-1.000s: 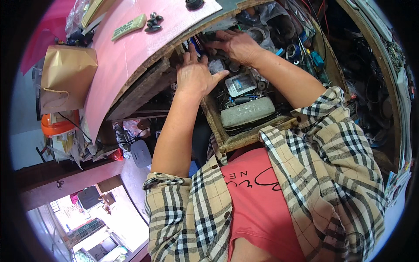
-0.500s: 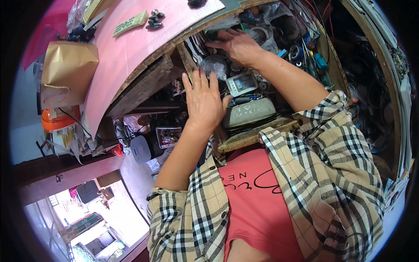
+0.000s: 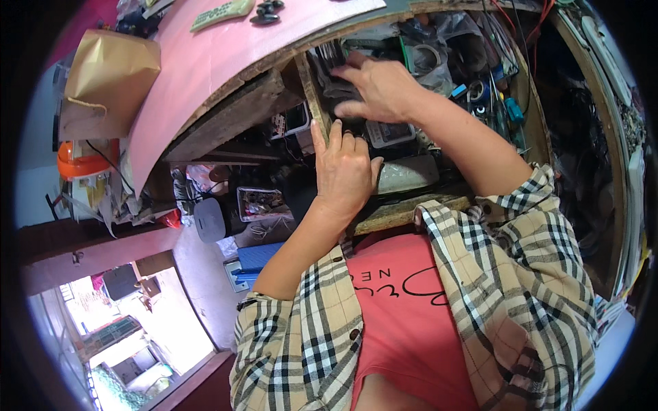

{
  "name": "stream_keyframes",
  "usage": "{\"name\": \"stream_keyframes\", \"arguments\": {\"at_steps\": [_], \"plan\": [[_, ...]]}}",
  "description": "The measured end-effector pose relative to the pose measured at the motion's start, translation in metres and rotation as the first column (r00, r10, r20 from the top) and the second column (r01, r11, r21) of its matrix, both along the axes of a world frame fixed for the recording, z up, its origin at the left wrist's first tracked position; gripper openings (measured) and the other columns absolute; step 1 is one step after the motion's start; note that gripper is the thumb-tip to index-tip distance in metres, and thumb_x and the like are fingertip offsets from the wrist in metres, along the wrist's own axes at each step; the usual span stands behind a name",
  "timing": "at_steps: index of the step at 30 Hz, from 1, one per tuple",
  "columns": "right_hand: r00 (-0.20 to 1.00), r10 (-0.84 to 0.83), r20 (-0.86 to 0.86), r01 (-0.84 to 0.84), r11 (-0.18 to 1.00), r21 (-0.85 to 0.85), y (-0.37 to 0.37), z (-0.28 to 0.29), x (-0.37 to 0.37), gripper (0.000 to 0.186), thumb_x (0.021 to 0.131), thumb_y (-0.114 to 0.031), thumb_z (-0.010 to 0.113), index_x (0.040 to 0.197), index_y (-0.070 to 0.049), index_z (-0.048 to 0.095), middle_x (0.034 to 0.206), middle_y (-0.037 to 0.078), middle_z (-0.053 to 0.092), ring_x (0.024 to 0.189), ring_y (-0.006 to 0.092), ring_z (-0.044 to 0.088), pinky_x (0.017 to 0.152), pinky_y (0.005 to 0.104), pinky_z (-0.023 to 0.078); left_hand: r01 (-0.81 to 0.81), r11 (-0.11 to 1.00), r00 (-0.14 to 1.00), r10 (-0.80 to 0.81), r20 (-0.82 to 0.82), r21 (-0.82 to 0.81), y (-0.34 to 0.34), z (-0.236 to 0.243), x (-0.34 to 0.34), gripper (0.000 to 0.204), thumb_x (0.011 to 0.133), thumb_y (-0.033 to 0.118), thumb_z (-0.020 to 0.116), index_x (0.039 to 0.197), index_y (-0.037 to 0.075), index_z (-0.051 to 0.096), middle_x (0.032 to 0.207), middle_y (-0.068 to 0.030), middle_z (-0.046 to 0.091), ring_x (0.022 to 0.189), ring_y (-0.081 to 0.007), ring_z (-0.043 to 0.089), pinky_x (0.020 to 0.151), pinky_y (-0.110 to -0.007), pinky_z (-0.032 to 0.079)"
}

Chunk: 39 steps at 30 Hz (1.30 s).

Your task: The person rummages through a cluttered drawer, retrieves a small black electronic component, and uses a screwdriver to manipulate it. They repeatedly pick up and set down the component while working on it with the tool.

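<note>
My left hand (image 3: 346, 168) lies over the left side wall (image 3: 312, 96) of a cluttered wooden drawer, fingers stretched out and a little apart. Inside the drawer's far left part, my right hand (image 3: 387, 89) reaches among dark, thin, flat items (image 3: 331, 58). Its thumb and fingers stand apart, with the fingertips slightly blurred, and I see nothing held. Just below that hand a grey device with a dark screen (image 3: 391, 133) is partly covered. Nearer me rests a long grey-green case (image 3: 408, 172), its left end behind my left hand.
A roll of tape (image 3: 428, 58), plastic bags (image 3: 456, 20) and a teal-handled tool (image 3: 514, 109) crowd the drawer. Above it, the pink tabletop (image 3: 226, 61) carries a remote control (image 3: 221, 15). A brown paper bag (image 3: 113, 79) and a small parts box (image 3: 264, 204) are at left.
My right hand has come nearer, its thumb now spread from the fingers. My left hand has shifted right and nearer, staying at the drawer's side. The view has shifted slightly.
</note>
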State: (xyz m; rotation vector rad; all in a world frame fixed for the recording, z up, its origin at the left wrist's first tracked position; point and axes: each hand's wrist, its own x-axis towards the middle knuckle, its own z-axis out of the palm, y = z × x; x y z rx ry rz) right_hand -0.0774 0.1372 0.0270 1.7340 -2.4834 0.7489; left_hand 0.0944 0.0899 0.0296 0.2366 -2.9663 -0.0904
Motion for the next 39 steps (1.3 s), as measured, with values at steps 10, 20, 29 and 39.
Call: {"name": "stream_keyframes", "arguments": {"at_steps": [10,20,29,39], "plan": [[0.955,0.015,0.295,-0.004,0.999,-0.038,-0.008,-0.033,-0.034,0.020,0.079,-0.020,0.067,0.093,-0.005,0.069,0.087,0.020,0.066,0.082,0.0368,0.063,0.072,0.0406,0.050,-0.011,0.999,0.998,0.012,-0.054,0.035,-0.002,-0.005,0.005,0.032,0.073,0.025,0.075,0.082,-0.004,0.066,0.086,-0.0179,0.064,0.109,-0.0342,0.056,0.111,-0.057,0.022],[0.952,-0.010,0.307,0.019,0.999,-0.026,-0.005,-0.034,-0.045,0.022,0.081,-0.021,0.067,0.098,-0.006,0.069,0.087,0.020,0.066,0.077,0.0336,0.063,0.071,0.0377,0.049,-0.018,0.999,0.997,0.020,-0.071,0.034,-0.002,-0.008,0.005,0.030,0.072,0.024,0.076,0.081,-0.003,0.067,0.085,-0.0169,0.064,0.109,-0.0329,0.055,0.111,-0.057,0.022],[0.799,0.073,0.597,-0.028,0.996,-0.085,0.014,0.027,-0.046,0.029,0.090,-0.020,0.060,0.108,0.003,0.066,0.083,0.005,0.068,0.074,0.0103,0.061,0.068,0.0271,0.050,-0.048,0.996,0.997,0.052,-0.059,0.070,-0.003,-0.007,0.008,0.027,0.070,0.021,0.077,0.080,-0.002,0.067,0.085,-0.0140,0.065,0.108,-0.0310,0.056,0.110,-0.057,0.024],[0.914,0.141,0.381,-0.308,0.852,0.423,0.094,0.007,-0.035,0.025,0.080,-0.007,0.064,0.104,0.000,0.066,0.089,0.020,0.067,0.086,0.0354,0.065,0.078,0.0394,0.052,0.004,0.986,0.983,0.027,-0.181,0.169,-0.005,-0.009,0.014,0.013,0.077,0.011,0.071,0.088,0.004,0.068,0.095,-0.0103,0.068,0.105,-0.0280,0.059,0.110,-0.056,0.026]]}}
